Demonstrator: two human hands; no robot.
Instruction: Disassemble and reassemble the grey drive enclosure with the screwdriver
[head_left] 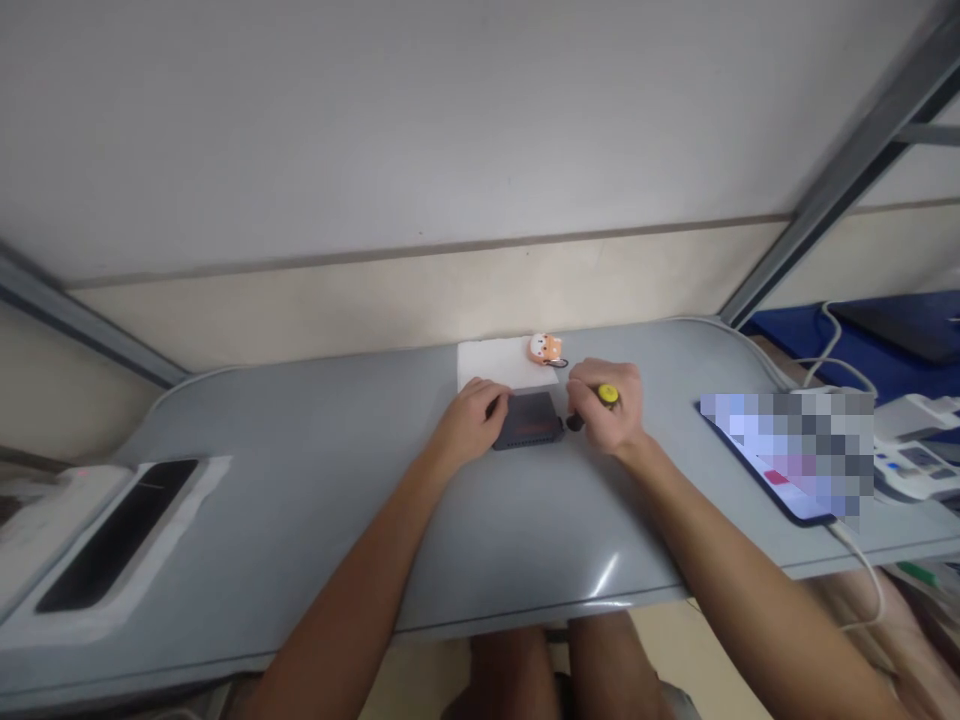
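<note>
A flat dark box (529, 420) with a row of small slots along its near edge lies on the grey desk. My left hand (471, 420) holds its left side with curled fingers. Just right of the box, my right hand (609, 408) is closed in a fist around a tool with a round yellow end (608, 396) on top. A black part (574, 422) shows below the fist, close to the box's right edge. The fingers hide most of the tool, so its kind cannot be made out.
Behind the box lie a white sheet (491, 362) and an orange-and-white animal-shaped case (545, 349). A black phone (120, 535) rests at far left. On the right are a lit tablet-like screen (787, 455), white cables and a power strip (919, 470). Metal posts (832, 190) flank the desk.
</note>
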